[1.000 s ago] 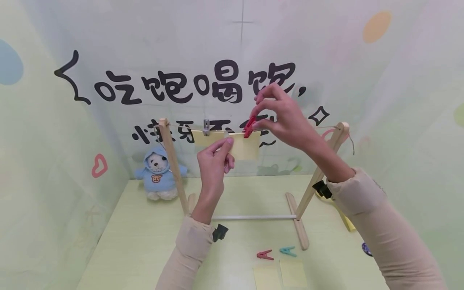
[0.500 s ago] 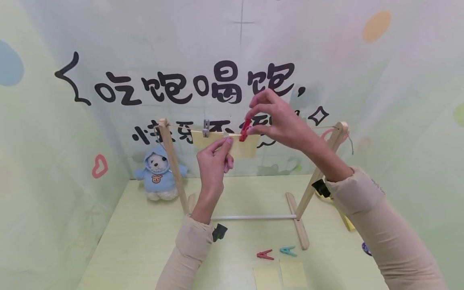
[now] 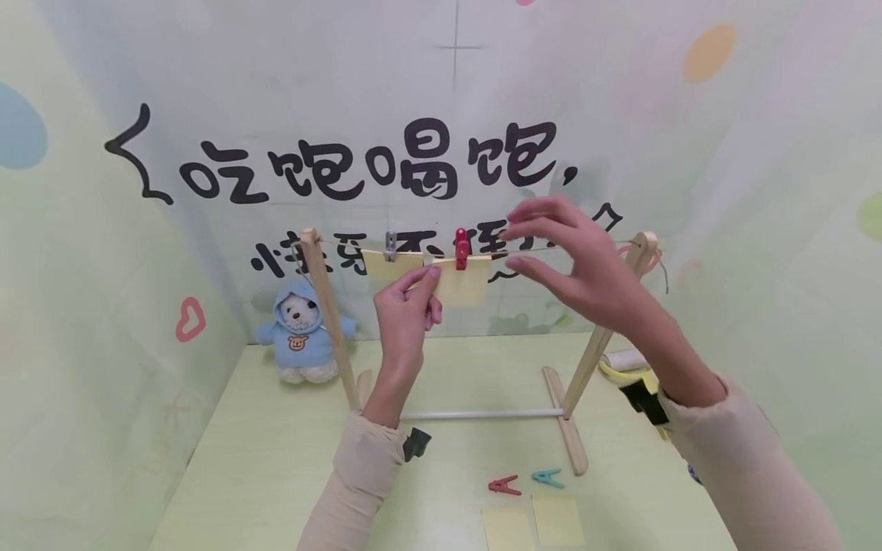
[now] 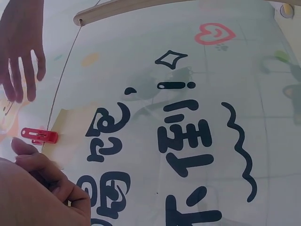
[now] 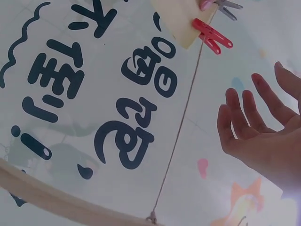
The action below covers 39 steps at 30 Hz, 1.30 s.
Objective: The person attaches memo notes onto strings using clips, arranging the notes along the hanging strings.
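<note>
A red clothespin (image 3: 462, 249) clamps a yellow paper note (image 3: 463, 288) to the string (image 3: 544, 249) of a small wooden rack. My left hand (image 3: 406, 310) pinches the note's upper left corner between thumb and forefinger. To the right of the clothespin, my right hand (image 3: 575, 256) is apart from it, fingers spread and holding nothing; the right wrist view also shows the red clothespin (image 5: 212, 36) free of those fingers. Left of this note hangs another yellow note (image 3: 393, 265) under a grey clothespin (image 3: 390, 246), its lower part partly behind my left hand.
On the table (image 3: 276, 451) lie a dark red clothespin (image 3: 504, 484), a teal clothespin (image 3: 547, 477) and two yellow notes (image 3: 558, 520). A plush bear in blue (image 3: 303, 337) sits by the left post (image 3: 331, 314). The right post (image 3: 602, 340) stands near my right forearm.
My right hand first shifted the red clothespin left along the note's top edge, then let go and drew away to the right. The left hand has stayed at the note's corner.
</note>
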Motion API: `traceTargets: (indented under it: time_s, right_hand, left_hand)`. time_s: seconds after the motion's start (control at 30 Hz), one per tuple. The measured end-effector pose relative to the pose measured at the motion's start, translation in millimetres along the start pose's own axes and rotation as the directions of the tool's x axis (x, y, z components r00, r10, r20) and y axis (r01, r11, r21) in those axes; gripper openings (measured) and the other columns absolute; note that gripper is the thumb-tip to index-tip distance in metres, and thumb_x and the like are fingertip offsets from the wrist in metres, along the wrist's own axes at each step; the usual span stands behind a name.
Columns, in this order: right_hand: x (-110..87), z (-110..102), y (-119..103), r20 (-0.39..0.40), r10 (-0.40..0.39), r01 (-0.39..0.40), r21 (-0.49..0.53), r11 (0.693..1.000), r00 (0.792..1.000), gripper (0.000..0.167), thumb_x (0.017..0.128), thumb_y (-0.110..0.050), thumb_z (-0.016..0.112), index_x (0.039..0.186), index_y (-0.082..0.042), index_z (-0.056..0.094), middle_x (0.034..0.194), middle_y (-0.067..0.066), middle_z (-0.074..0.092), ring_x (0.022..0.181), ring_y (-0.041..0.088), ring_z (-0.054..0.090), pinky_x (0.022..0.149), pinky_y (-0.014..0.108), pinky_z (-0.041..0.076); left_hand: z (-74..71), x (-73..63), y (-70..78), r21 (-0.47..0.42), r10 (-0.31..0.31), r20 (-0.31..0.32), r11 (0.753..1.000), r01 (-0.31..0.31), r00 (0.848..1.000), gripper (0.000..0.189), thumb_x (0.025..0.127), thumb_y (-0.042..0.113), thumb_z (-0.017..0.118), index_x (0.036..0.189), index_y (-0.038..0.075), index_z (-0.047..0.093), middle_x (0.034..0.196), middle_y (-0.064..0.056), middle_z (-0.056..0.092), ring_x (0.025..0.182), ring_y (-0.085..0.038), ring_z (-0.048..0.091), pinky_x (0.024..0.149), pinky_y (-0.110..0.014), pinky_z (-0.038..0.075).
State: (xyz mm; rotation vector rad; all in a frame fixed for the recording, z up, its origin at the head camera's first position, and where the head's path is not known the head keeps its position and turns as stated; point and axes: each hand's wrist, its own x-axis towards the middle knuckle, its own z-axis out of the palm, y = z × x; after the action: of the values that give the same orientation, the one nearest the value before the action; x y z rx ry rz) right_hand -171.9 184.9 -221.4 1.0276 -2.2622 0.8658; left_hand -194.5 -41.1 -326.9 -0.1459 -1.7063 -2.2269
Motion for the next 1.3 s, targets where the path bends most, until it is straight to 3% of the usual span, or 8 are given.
traceTargets:
  time_s: [0.37, 0.53, 0.7, 0.8, 0.9, 1.03, 1.1, 1.3]
  right_hand:
    - [-93.2, -16.7, -14.9, -0.052, -0.033, 0.034, 0.016, 0.999, 0.998, 0.031, 0.107, -0.032, 0.075, 0.124, -0.007, 0.079, 0.136, 0.013, 0.069, 0.138, 0.011, 0.056, 0.116, 0.017, 0.04]
    - [-130.6, -19.1, -9.3, 0.0, 0.017, -0.017, -0.002, 1.0, 1.0, 0.032, 0.095, -0.003, 0.084, 0.125, -0.01, 0.078, 0.135, 0.009, 0.067, 0.134, 0.008, 0.057, 0.112, 0.012, 0.042]
    - [-161.7, -12.7, -2.4, 0.043, 0.032, -0.032, -0.006, 0.999, 0.999, 0.027, 0.1, -0.011, 0.082, 0.126, -0.016, 0.077, 0.133, 0.007, 0.067, 0.131, 0.007, 0.058, 0.107, 0.01, 0.043]
    - [-179.7, -5.8, -2.0, 0.075, 0.047, -0.046, -0.011, 0.999, 0.996, 0.03, 0.1, -0.013, 0.082, 0.128, -0.023, 0.075, 0.135, 0.002, 0.066, 0.13, 0.006, 0.059, 0.105, 0.01, 0.044]
    - [-194.2, 0.9, -1.7, 0.117, 0.066, -0.066, -0.008, 0.998, 0.991, 0.044, 0.095, -0.006, 0.085, 0.131, -0.028, 0.073, 0.138, -0.002, 0.065, 0.13, 0.005, 0.059, 0.105, 0.01, 0.044]
    - [-209.0, 10.3, -1.0, 0.157, 0.085, -0.089, 0.021, 0.996, 0.984, 0.059, 0.087, 0.005, 0.086, 0.133, -0.031, 0.071, 0.14, -0.005, 0.063, 0.13, 0.005, 0.058, 0.106, 0.011, 0.045]
    - [-214.2, 14.2, 0.4, 0.176, 0.091, -0.099, 0.036, 0.994, 0.98, 0.064, 0.086, 0.008, 0.086, 0.133, -0.032, 0.07, 0.14, -0.007, 0.063, 0.13, 0.005, 0.058, 0.105, 0.011, 0.045]
    - [-225.8, 21.9, 9.1, 0.182, 0.072, -0.09, 0.093, 0.992, 0.981, 0.062, 0.086, 0.008, 0.085, 0.133, -0.028, 0.07, 0.14, -0.006, 0.063, 0.13, 0.006, 0.059, 0.104, 0.011, 0.046]
  left_hand:
    - [-6.7, -4.8, -10.5, 0.012, -0.055, -0.016, 0.998, 0.055, 0.998, 0.027, 0.108, 0.014, 0.073, 0.125, -0.006, 0.077, 0.052, 0.007, 0.058, 0.044, -0.004, 0.048, 0.046, -0.016, 0.032]
    - [-16.0, -9.1, -29.3, 0.099, -0.04, 0.016, 0.994, 0.039, 0.999, 0.031, 0.108, 0.018, 0.072, 0.129, -0.004, 0.076, 0.053, 0.007, 0.059, 0.047, -0.006, 0.047, 0.048, -0.017, 0.034]
    - [-31.9, -23.6, -65.7, 0.223, -0.035, 0.075, 0.975, 0.018, 0.997, 0.027, 0.11, 0.021, 0.07, 0.129, 0.003, 0.077, 0.057, 0.004, 0.062, 0.05, -0.008, 0.049, 0.049, -0.018, 0.033]
    - [-44.5, -45.1, -98.3, 0.302, -0.108, 0.154, 0.952, 0.057, 0.982, 0.026, 0.111, 0.02, 0.069, 0.129, 0.002, 0.076, 0.064, -0.002, 0.068, 0.053, -0.009, 0.052, 0.048, -0.018, 0.035]
    - [-59.1, -78.4, -141.5, 0.41, -0.221, 0.271, 0.907, 0.096, 0.937, 0.03, 0.11, 0.021, 0.069, 0.131, -0.001, 0.073, 0.078, -0.008, 0.074, 0.063, -0.013, 0.06, 0.052, -0.02, 0.045]
    - [-78.9, -134.8, -217.6, 0.563, -0.289, 0.359, 0.826, 0.041, 0.887, 0.035, 0.107, 0.027, 0.073, 0.128, -0.001, 0.072, 0.088, -0.002, 0.074, 0.072, -0.01, 0.065, 0.059, -0.025, 0.054]
    - [-83.4, -160.2, -242.4, 0.62, -0.303, 0.351, 0.784, 0.023, 0.886, 0.035, 0.104, 0.028, 0.077, 0.124, -0.001, 0.072, 0.087, 0.004, 0.072, 0.071, -0.004, 0.062, 0.06, -0.025, 0.052]
    - [-77.5, -197.3, -245.1, 0.657, -0.367, 0.282, 0.747, 0.101, 0.886, 0.035, 0.094, 0.021, 0.087, 0.119, 0.004, 0.069, 0.094, 0.007, 0.066, 0.074, 0.001, 0.049, 0.061, -0.023, 0.043]
